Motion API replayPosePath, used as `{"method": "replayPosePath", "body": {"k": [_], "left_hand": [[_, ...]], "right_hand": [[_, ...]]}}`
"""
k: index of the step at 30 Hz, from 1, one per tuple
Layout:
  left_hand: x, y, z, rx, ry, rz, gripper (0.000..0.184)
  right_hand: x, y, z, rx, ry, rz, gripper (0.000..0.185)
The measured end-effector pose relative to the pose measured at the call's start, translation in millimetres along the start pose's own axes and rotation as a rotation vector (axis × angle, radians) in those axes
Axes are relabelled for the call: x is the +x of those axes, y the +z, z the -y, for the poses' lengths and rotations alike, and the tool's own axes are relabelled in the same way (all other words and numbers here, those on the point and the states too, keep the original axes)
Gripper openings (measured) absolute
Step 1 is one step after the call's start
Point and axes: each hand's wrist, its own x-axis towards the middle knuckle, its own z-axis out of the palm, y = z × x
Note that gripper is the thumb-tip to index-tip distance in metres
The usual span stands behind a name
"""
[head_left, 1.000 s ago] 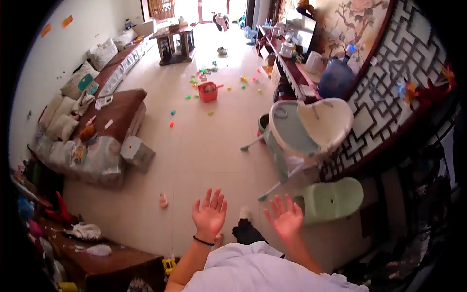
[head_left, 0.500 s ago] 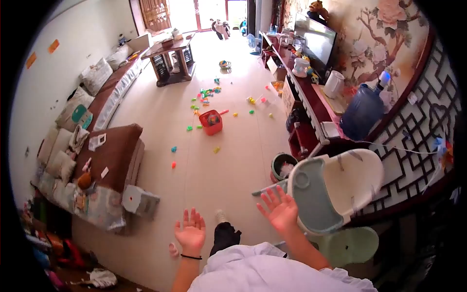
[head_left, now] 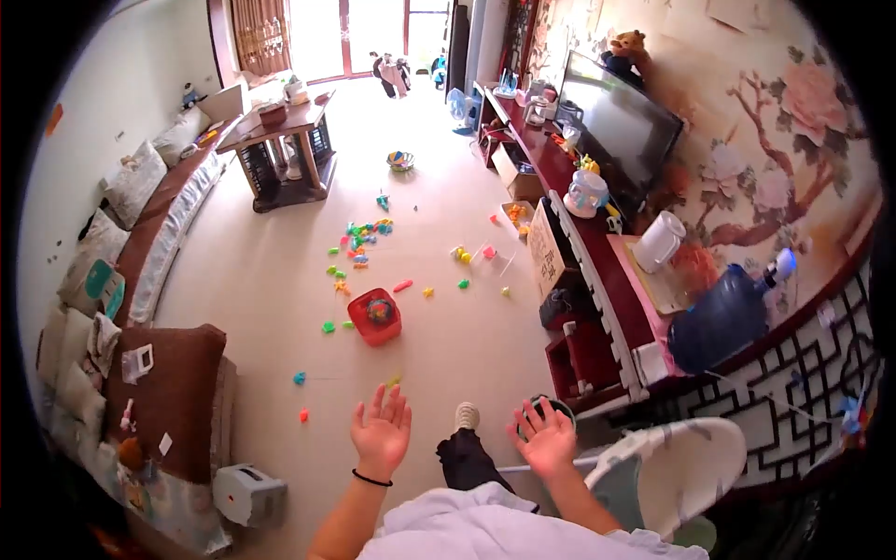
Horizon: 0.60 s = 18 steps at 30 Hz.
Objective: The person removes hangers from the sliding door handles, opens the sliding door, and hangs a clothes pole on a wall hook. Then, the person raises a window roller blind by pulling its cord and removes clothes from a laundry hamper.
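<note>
My left hand (head_left: pixel 381 437) is raised palm up over the floor, fingers apart, with nothing in it and a dark band round the wrist. My right hand (head_left: pixel 545 439), also palm up and empty, is in front of a round bin (head_left: pixel 562 407) that it partly hides. Ahead of my left hand stands a red basket (head_left: pixel 362 330) with a ball-like thing (head_left: pixel 380 311) inside. Small colourful toys (head_left: pixel 358 245) lie scattered past the basket. A yellow-green toy (head_left: pixel 395 381) shows just beyond my left fingertips.
A high chair (head_left: pixel 693 467) stands at my right, beside the long red cabinet (head_left: pixel 611 308) with a water jug (head_left: pixel 717 322). Along the left runs a sofa (head_left: pixel 168 401), with a grey stool (head_left: pixel 245 495) near its end. A wooden table (head_left: pixel 280 140) is farther back.
My view has moved forward, so the red basket, toys and cabinet appear nearer and the high chair lower. One shoe shows farther ahead. Both hands stay raised and empty.
</note>
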Motion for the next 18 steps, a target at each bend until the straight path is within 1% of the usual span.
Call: {"method": "replayPosePath", "body": {"k": [2,3,4,5,6,8,9,11,12,14,16,18], "left_hand": [[50.7,11.9,-0.5,-0.06,0.049,-0.018,0.041],[79.7,15.1,-2.5,-0.061,0.051,-0.014,0.041],[105.4,11.8,-6.2,-0.09,0.082,-0.099,0.041],[126.9,24.9,-11.0,-0.114,0.114,-0.187,0.041],[149.0,38.1,-18.3,-0.106,0.119,-0.194,0.041],[179.0,60.8,-30.2,-0.065,0.171,-0.15,0.041],[195.4,74.1,-38.4,-0.07,0.174,-0.169,0.041],[237.1,99.2,-59.5,-0.021,0.31,-0.139,0.043],[259.8,106.1,-68.2,-0.031,0.319,-0.146,0.043],[305.5,117.2,-86.1,-0.09,0.399,-0.215,0.044],[355.3,123.9,-101.8,-0.102,0.379,-0.224,0.044],[415.4,141.6,-120.9,-0.145,0.341,-0.179,0.044]], "right_hand": [[55.4,13.3,7.4,0.019,0.037,-0.021,0.036],[88.4,27.3,16.1,0.023,0.062,0.03,0.037],[118.4,44.4,25.9,0.028,0.087,0.081,0.038],[141.8,68.2,35.2,-0.007,0.086,0.066,0.034],[167.9,89.4,44.0,0.002,0.092,0.063,0.034],[213.0,128.1,59.7,-0.075,0.125,0.135,0.041],[235.7,153.1,67.8,-0.105,0.148,0.137,0.041],[288.4,186.2,75.6,-0.122,0.183,0.162,0.041],[316.4,200.7,78.9,-0.129,0.21,0.193,0.041],[377.8,222.6,81.7,-0.124,0.223,0.193,0.042],[427.0,239.3,78.4,-0.097,0.226,0.172,0.042],[478.8,268.9,82.6,-0.103,0.183,0.156,0.041]]}}
